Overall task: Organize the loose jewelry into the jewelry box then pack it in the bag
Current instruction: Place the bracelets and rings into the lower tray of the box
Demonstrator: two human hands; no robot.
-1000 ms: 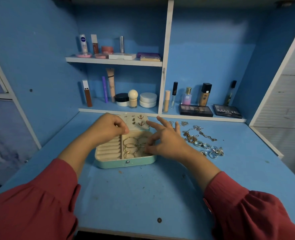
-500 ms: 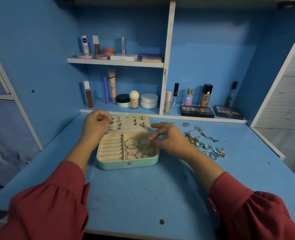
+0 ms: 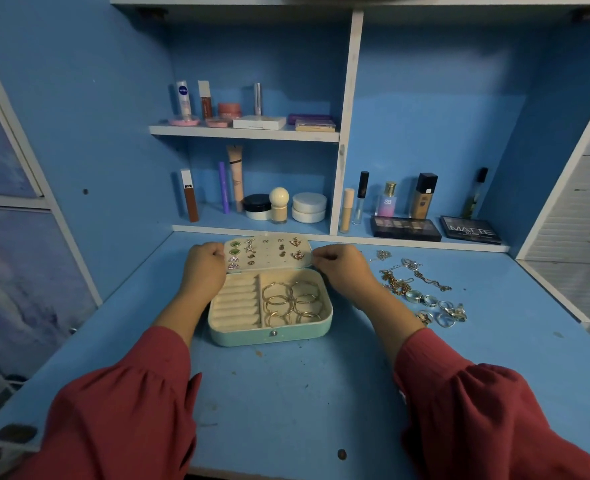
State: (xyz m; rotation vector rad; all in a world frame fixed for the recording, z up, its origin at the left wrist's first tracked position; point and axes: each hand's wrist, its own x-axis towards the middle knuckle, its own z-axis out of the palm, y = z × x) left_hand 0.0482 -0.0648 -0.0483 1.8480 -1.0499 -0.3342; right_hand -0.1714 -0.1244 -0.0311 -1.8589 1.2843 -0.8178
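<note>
I note the jewelry box [image 3: 269,306] open near the desk's [image 3: 286,393] far edge, long axis running left to right; its earring panel [image 3: 267,252] stands raised at the box's far side. My left hand [image 3: 203,268] has curled fingers on the panel's left end, my right hand [image 3: 342,271] on its right end; both appear to pinch it. Hoop earrings [image 3: 292,303] fill the right compartment; 1 ring-roll section beside them sits unfilled. Loose rings [image 3: 439,308] and chains [image 3: 408,275] lie toward the desk's right edge, nearer the right hand.
</note>
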